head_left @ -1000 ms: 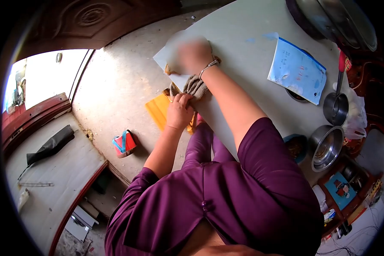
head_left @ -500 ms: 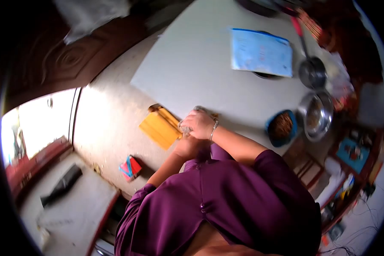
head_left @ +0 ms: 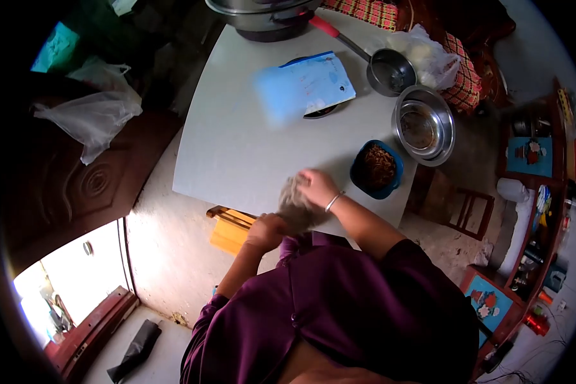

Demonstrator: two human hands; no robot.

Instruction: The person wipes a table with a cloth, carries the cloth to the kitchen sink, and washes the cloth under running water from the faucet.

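Note:
A crumpled grey-brown cloth point(head_left: 296, 203) hangs between my two hands at the near edge of the white table point(head_left: 237, 147). My left hand point(head_left: 267, 230) is closed on its lower left side, over the table's edge. On the upper right side, my right hand point(head_left: 318, 189) grips the cloth with bent fingers, a bracelet on the wrist. To the right of that hand stands a blue bowl point(head_left: 376, 169) with brown food-like bits in it. Part of the cloth is smeared by motion.
A blue-and-white booklet point(head_left: 329, 80) lies over a dark round dish. Behind the blue bowl are a metal basin point(head_left: 424, 126), a red-handled saucepan point(head_left: 392, 72) and a plastic bag point(head_left: 429, 57). A large pot point(head_left: 262, 14) stands at the far edge. A yellow stool point(head_left: 229, 233) is left of my left hand.
My hands, close together before, have moved apart, and the cloth is now spread between them. The camera view has turned, shifting the table items left and showing the large pot more fully.

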